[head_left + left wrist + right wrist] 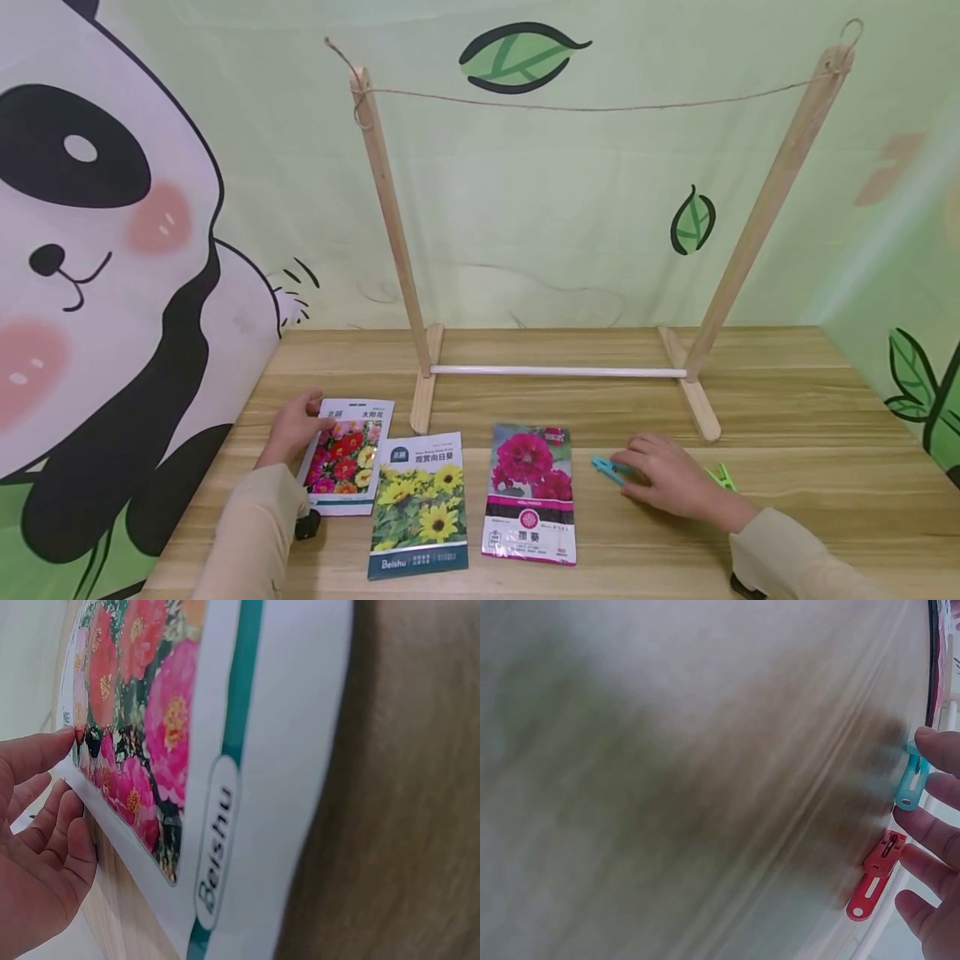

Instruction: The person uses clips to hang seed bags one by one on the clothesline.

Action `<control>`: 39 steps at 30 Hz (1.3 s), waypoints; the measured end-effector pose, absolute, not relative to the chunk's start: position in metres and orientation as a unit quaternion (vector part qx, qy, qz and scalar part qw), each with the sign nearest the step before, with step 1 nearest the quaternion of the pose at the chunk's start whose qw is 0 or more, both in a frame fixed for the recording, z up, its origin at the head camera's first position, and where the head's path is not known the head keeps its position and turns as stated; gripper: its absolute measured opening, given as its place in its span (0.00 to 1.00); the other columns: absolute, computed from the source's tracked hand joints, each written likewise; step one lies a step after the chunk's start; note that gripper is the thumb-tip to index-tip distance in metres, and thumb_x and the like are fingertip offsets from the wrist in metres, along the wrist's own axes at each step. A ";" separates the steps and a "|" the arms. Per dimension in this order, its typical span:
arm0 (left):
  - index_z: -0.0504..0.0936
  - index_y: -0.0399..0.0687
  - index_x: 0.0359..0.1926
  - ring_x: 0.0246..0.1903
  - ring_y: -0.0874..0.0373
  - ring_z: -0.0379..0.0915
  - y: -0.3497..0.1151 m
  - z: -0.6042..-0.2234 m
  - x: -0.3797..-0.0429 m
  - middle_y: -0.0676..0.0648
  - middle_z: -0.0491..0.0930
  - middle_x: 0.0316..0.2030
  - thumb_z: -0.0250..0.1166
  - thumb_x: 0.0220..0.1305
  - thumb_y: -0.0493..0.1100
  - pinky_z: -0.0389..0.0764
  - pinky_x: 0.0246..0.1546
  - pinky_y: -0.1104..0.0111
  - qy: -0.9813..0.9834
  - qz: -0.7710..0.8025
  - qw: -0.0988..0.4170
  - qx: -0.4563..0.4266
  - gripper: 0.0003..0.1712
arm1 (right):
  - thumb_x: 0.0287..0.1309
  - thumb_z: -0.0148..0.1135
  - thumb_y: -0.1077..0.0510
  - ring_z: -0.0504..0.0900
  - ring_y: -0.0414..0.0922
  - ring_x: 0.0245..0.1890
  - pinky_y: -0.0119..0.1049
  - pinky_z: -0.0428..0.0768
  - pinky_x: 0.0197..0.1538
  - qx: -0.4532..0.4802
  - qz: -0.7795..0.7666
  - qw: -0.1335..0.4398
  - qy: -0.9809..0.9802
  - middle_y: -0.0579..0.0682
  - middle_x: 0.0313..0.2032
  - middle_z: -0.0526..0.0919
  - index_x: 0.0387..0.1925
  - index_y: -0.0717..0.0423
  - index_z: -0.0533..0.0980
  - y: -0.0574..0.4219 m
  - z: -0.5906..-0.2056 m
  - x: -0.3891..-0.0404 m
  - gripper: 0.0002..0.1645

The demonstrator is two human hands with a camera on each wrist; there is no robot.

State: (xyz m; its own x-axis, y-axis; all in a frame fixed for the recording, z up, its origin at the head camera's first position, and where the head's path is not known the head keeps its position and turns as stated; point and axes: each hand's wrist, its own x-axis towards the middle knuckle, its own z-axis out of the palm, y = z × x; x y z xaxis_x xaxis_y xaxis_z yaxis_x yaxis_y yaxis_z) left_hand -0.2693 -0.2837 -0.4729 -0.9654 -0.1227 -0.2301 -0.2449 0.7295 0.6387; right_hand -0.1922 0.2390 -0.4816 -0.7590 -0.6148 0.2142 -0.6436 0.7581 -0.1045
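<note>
Wooden table (pixel 795 379): left hand (pixel 292 427) pinches leftmost packet (pixel 347 458); right hand (pixel 667 479) at blue clip (pixel 906 787), grip unclear. Likely pickup; next needs secure pinch.

The right grip (pixel 936 834) touches a turquoise clip (pixel 910 783), a red clip (pixel 877 874) lying near it.
</note>
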 end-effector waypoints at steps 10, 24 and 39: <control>0.56 0.37 0.62 0.51 0.40 0.62 -0.282 -0.475 -0.271 0.31 0.63 0.55 0.56 0.59 0.36 0.66 0.52 0.50 0.915 0.374 0.094 -0.115 0.32 | 0.43 0.66 0.51 0.73 0.43 0.39 0.44 0.73 0.44 0.347 0.085 0.084 -0.930 0.42 0.33 0.76 0.42 0.51 0.77 0.239 -0.480 -0.191 0.21; 0.56 0.37 0.63 0.48 0.42 0.64 -0.283 -0.476 -0.270 0.31 0.63 0.54 0.56 0.58 0.34 0.68 0.51 0.51 0.909 0.390 0.091 -0.117 0.32 | 0.43 0.66 0.53 0.72 0.41 0.37 0.42 0.74 0.41 0.343 0.089 0.082 -0.932 0.43 0.33 0.76 0.41 0.53 0.78 0.238 -0.477 -0.190 0.20; 0.54 0.38 0.64 0.49 0.42 0.62 -0.285 -0.471 -0.272 0.32 0.61 0.54 0.54 0.59 0.34 0.67 0.51 0.53 0.894 0.414 0.107 -0.135 0.33 | 0.39 0.68 0.56 0.72 0.42 0.36 0.39 0.75 0.40 0.331 0.100 0.130 -0.929 0.46 0.33 0.75 0.37 0.56 0.79 0.235 -0.478 -0.195 0.18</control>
